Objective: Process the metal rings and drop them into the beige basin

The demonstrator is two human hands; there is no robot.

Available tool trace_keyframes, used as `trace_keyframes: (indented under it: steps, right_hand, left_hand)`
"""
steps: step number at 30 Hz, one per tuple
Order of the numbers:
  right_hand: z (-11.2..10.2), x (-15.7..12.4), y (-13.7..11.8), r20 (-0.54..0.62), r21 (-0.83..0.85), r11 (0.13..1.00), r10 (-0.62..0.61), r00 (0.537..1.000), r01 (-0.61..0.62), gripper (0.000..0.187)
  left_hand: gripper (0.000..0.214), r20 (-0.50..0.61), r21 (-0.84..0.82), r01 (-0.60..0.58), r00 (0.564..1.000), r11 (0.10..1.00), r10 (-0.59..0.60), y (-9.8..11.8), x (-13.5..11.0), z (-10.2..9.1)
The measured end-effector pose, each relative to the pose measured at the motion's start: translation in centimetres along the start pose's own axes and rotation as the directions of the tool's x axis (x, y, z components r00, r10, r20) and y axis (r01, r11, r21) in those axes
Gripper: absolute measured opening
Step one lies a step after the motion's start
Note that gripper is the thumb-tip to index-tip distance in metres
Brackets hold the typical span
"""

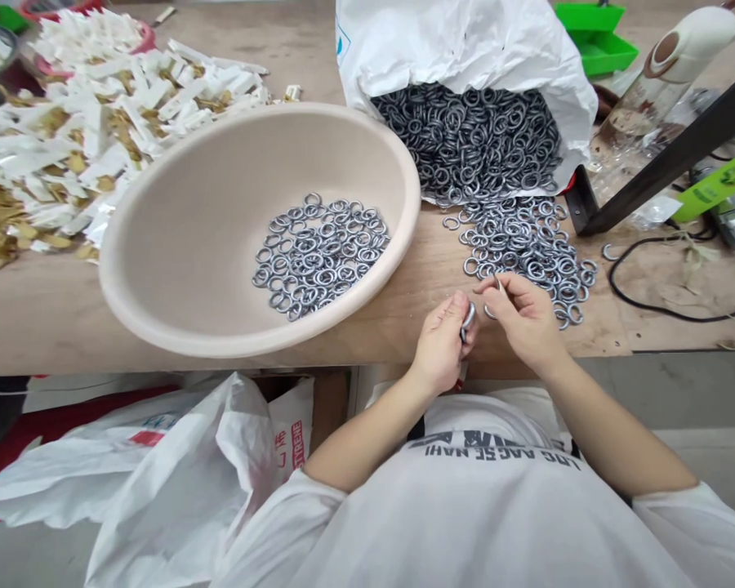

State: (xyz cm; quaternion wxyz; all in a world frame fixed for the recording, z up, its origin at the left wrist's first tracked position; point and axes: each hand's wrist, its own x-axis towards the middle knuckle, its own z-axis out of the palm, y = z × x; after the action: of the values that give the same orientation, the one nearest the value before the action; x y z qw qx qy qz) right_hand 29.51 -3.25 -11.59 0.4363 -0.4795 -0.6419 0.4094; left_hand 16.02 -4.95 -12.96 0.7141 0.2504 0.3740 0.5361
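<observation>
My left hand [444,341] is closed round a grey ring [468,317], which stands up between thumb and fingers at the table's front edge. Just to its right, my right hand [527,314] pinches a small thin blade-like piece [501,284]; its exact kind is too small to tell. Another ring [489,312] lies under the right fingers. Beyond that hand spreads a loose pile of grey rings [527,245], spilling from a white sack [453,41] full of them. At left, a big beige basin [177,237] holds several more rings [324,257].
White and tan strips [98,122] are heaped at the back left. A dark metal bar [674,155] slants up at right, beside a black cable [655,314] and a clear-bodied bottle [661,82]. Green trays [600,49] stand behind. White plastic bags [177,482] hang below the table.
</observation>
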Motion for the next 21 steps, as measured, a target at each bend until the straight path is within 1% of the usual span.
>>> trace_keyframes:
  steps: [1,3,5,6,9,13,21]
  right_hand:
    - [-0.2,-0.2,-0.1,0.012,-0.094,0.995,-0.044,0.999,0.045,0.026]
    - [-0.6,-0.9,-0.5,0.096,-0.285,0.947,-0.123,0.988,0.146,0.028]
    - [-0.7,-1.5,-0.7,0.173,-0.401,0.891,-0.153,0.973,0.211,0.031]
    - [-0.7,-1.8,-0.8,0.189,-0.430,0.875,-0.152,0.970,0.221,0.033]
    - [-0.7,-2.1,-0.8,0.196,-0.447,0.864,-0.161,0.967,0.234,0.034]
    - [-0.8,-2.1,-0.7,0.181,-0.418,0.876,-0.178,0.967,0.239,0.034]
    - [-0.6,-2.2,-0.7,0.165,-0.401,0.886,-0.180,0.970,0.233,0.033]
  left_hand:
    - [0.055,-0.015,-0.008,0.007,1.000,1.000,-0.007,0.1,0.0,0.1]
    - [0.055,-0.055,-0.034,0.016,0.998,0.999,-0.018,0.3,0.1,0.3]
    - [0.055,-0.076,-0.054,0.018,0.997,0.998,-0.022,0.4,0.2,0.6]
    - [0.055,-0.078,-0.058,0.018,0.997,0.998,-0.023,0.4,0.2,0.7]
    - [0.055,-0.067,-0.063,0.021,0.997,0.998,-0.025,0.4,0.2,1.0]
    - [0.054,-0.051,-0.068,0.043,0.998,0.997,-0.046,0.3,0.1,1.2]
    - [0.055,-0.045,-0.094,0.048,0.998,0.994,-0.053,0.4,-0.3,1.1]
